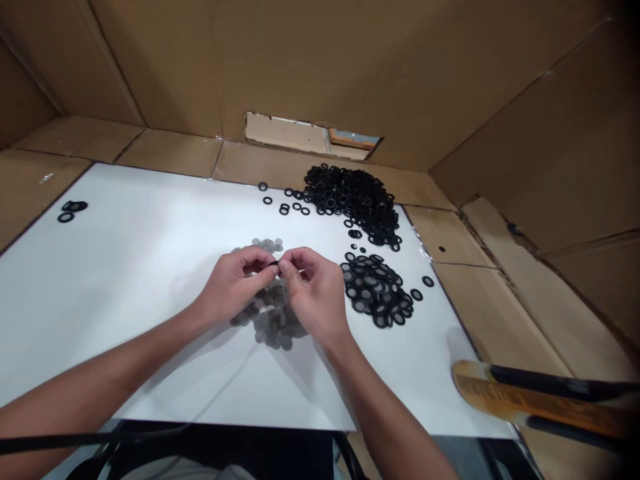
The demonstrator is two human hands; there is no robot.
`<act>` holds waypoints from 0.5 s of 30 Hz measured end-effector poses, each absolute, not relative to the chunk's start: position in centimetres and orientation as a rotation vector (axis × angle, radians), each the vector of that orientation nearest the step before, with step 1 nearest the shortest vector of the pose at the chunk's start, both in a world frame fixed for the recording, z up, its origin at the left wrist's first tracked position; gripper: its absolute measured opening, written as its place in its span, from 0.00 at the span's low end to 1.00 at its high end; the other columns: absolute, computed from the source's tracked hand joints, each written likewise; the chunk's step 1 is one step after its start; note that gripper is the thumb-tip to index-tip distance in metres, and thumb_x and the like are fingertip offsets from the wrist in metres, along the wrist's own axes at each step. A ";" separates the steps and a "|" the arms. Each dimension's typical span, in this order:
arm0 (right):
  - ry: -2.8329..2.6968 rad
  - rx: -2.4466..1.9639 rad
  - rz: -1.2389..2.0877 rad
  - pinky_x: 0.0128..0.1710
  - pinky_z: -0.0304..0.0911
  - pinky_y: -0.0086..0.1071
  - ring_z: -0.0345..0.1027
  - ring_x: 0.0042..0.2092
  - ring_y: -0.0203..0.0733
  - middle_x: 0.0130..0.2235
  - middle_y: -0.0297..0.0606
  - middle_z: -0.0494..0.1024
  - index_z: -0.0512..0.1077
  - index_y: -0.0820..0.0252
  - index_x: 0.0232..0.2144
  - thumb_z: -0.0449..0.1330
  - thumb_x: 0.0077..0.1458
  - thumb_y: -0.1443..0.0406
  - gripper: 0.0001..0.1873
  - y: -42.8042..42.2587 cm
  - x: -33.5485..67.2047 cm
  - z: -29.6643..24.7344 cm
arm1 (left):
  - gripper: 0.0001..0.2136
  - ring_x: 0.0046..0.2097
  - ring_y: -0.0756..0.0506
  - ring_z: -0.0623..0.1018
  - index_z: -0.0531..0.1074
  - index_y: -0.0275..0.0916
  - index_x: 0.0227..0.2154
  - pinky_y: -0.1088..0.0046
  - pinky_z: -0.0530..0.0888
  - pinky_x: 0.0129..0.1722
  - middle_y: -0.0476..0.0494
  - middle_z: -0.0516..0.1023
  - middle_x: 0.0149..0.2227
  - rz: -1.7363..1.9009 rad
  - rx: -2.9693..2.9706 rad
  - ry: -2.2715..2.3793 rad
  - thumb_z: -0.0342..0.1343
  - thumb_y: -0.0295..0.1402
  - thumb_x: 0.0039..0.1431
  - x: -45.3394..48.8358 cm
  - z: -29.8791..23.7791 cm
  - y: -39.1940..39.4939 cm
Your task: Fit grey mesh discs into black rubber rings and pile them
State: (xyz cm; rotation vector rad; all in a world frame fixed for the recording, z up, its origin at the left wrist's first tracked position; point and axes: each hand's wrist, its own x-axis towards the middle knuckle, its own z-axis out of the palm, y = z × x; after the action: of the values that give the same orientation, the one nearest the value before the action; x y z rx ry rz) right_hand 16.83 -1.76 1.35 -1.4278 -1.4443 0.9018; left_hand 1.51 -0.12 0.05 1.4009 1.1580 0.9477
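Near the middle of the white board, my left hand [240, 280] and my right hand [315, 287] meet at the fingertips. Both pinch a small black ring [275, 263], seen nearly edge-on; whether a disc sits inside it I cannot tell. Under and around the hands lies a loose heap of thin grey mesh discs [275, 327], partly hidden by the fingers. Right of my right hand is a pile of black rings with grey discs in their centres [377, 290]. Beyond it stands a larger heap of plain black rings [350, 200].
Several loose rings [284, 209] lie left of the large heap, and a few more rings [66, 217] at the board's far left. Cardboard walls [320, 67] enclose the board [125, 267]. An orange-and-black object [500, 393] juts in at the lower right.
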 end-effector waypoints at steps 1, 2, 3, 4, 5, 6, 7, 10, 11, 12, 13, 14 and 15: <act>-1.418 -1.429 0.919 0.33 0.64 0.31 0.71 0.33 0.39 0.30 0.35 0.78 0.74 0.60 0.29 0.60 0.57 0.64 0.06 -1.7 16.8 1.5 | 0.08 0.33 0.49 0.75 0.76 0.37 0.32 0.74 0.72 0.33 0.47 0.77 0.31 0.956 1.395 1.154 0.61 0.37 0.58 1.5 0.1 -0.1; -1.393 -1.429 0.936 0.32 0.64 0.30 0.71 0.32 0.39 0.29 0.35 0.78 0.75 0.60 0.28 0.61 0.56 0.65 0.06 -1.7 16.8 1.6 | 0.07 0.33 0.50 0.75 0.76 0.37 0.31 0.74 0.72 0.33 0.48 0.77 0.31 0.967 1.389 1.148 0.61 0.36 0.57 1.5 0.2 -0.1; -1.369 -1.421 0.951 0.32 0.65 0.30 0.71 0.32 0.38 0.28 0.35 0.79 0.76 0.60 0.27 0.62 0.56 0.65 0.06 -1.7 16.9 1.7 | 0.07 0.33 0.50 0.75 0.76 0.37 0.31 0.75 0.73 0.34 0.48 0.78 0.31 0.985 1.382 1.142 0.62 0.36 0.57 1.5 0.2 -0.1; -1.349 -1.403 0.962 0.32 0.65 0.30 0.72 0.31 0.38 0.28 0.34 0.79 0.76 0.60 0.27 0.63 0.55 0.65 0.06 -1.7 16.9 1.8 | 0.07 0.33 0.50 0.76 0.77 0.37 0.31 0.75 0.73 0.34 0.48 0.78 0.31 1.004 1.376 1.135 0.62 0.36 0.57 1.5 0.3 0.0; -1.330 -1.377 0.970 0.32 0.66 0.30 0.72 0.31 0.38 0.28 0.34 0.79 0.76 0.60 0.27 0.63 0.56 0.65 0.06 -1.7 17.0 1.9 | 0.06 0.33 0.50 0.76 0.77 0.38 0.31 0.75 0.74 0.34 0.49 0.78 0.31 1.022 1.372 1.128 0.63 0.36 0.57 1.5 0.3 0.0; -1.311 -1.346 0.976 0.33 0.67 0.30 0.73 0.32 0.38 0.29 0.35 0.79 0.77 0.61 0.28 0.63 0.56 0.64 0.07 -1.7 17.0 2.0 | 0.07 0.33 0.50 0.77 0.77 0.38 0.32 0.75 0.74 0.35 0.49 0.79 0.31 1.041 1.368 1.120 0.63 0.36 0.57 1.5 0.4 0.1; -1.292 -1.316 0.985 0.33 0.67 0.31 0.73 0.32 0.39 0.29 0.35 0.80 0.77 0.61 0.29 0.63 0.56 0.63 0.07 -1.7 17.1 2.0 | 0.07 0.34 0.50 0.77 0.77 0.38 0.32 0.75 0.75 0.35 0.48 0.79 0.32 1.056 1.363 1.109 0.64 0.36 0.56 1.5 0.4 0.1; -1.240 -1.260 1.009 0.35 0.69 0.32 0.75 0.34 0.40 0.31 0.37 0.80 0.76 0.61 0.31 0.64 0.57 0.62 0.08 -1.5 17.3 1.9 | 0.08 0.34 0.49 0.79 0.78 0.38 0.34 0.74 0.76 0.36 0.47 0.80 0.33 1.085 1.359 1.075 0.66 0.37 0.55 1.5 0.3 0.2; -1.233 -1.250 1.019 0.35 0.70 0.32 0.76 0.34 0.41 0.31 0.37 0.80 0.76 0.62 0.31 0.64 0.57 0.61 0.08 -1.5 17.3 1.8 | 0.09 0.34 0.49 0.79 0.78 0.38 0.34 0.74 0.76 0.36 0.47 0.81 0.32 1.093 1.359 1.072 0.66 0.37 0.55 1.4 0.2 0.2; -1.232 -1.238 1.029 0.35 0.70 0.32 0.76 0.34 0.41 0.31 0.37 0.80 0.76 0.62 0.31 0.65 0.57 0.61 0.09 -1.5 17.4 1.8 | 0.09 0.33 0.49 0.79 0.78 0.37 0.34 0.74 0.76 0.36 0.47 0.80 0.31 1.100 1.362 1.072 0.66 0.38 0.55 1.4 0.2 0.2; -1.233 -1.225 1.036 0.36 0.70 0.32 0.76 0.35 0.41 0.32 0.37 0.81 0.76 0.62 0.32 0.65 0.57 0.61 0.09 -1.4 17.4 1.8 | 0.10 0.32 0.49 0.79 0.78 0.37 0.34 0.73 0.77 0.35 0.47 0.80 0.29 1.110 1.367 1.077 0.66 0.38 0.55 1.4 0.1 0.3; -1.237 -1.209 1.041 0.36 0.70 0.32 0.77 0.35 0.41 0.32 0.37 0.81 0.76 0.62 0.32 0.65 0.57 0.60 0.09 -1.4 17.4 1.8 | 0.10 0.32 0.48 0.79 0.78 0.36 0.33 0.73 0.77 0.35 0.47 0.80 0.28 1.124 1.373 1.082 0.66 0.38 0.55 1.3 0.0 0.3; -1.240 -1.189 1.045 0.36 0.70 0.32 0.77 0.35 0.41 0.32 0.37 0.81 0.76 0.61 0.32 0.65 0.57 0.61 0.09 -1.4 17.4 1.8 | 0.10 0.31 0.48 0.79 0.78 0.36 0.33 0.72 0.77 0.35 0.47 0.80 0.28 1.142 1.379 1.085 0.66 0.38 0.55 1.3 0.0 0.3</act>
State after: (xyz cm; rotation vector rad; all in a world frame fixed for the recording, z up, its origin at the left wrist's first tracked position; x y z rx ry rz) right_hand 17.38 -1.43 1.76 -1.1890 -1.2402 1.0449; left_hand 1.27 0.26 0.01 1.3786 1.0853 1.1422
